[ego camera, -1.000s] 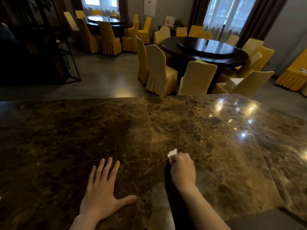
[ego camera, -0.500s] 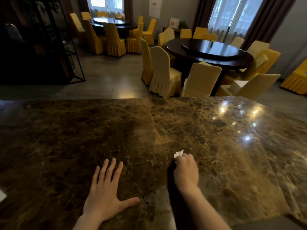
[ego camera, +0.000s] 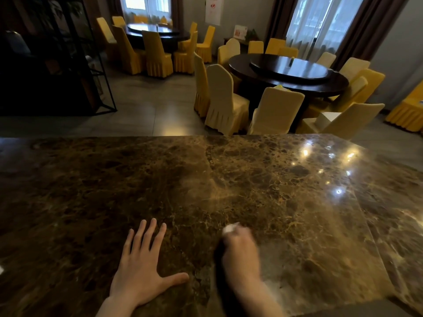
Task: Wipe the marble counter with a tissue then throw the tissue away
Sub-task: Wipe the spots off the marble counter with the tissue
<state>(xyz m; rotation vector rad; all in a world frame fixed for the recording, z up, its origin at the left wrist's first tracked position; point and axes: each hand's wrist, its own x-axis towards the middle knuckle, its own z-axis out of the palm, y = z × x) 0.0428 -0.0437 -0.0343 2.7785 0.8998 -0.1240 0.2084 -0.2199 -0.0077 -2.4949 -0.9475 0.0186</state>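
Observation:
The brown marble counter [ego camera: 229,179] fills the lower half of the view, glossy with light spots at the right. My right hand [ego camera: 240,250] is closed over a small white tissue [ego camera: 229,228], pressing it onto the marble near the front middle; only a crumpled corner shows past my knuckles. The hand is blurred. My left hand [ego camera: 142,268] lies flat on the counter to its left, fingers spread, holding nothing.
Beyond the counter's far edge stand a dark round table [ego camera: 288,74] ringed by yellow-covered chairs [ego camera: 224,97], a second such table [ego camera: 153,30] farther back, and a black metal shelf frame [ego camera: 100,76] at the left. A white scrap [ego camera: 1,269] peeks in at the left edge.
My right hand with the tissue has slid slightly left and is now motion-blurred. My left hand has stayed flat in place. The view has shifted a little.

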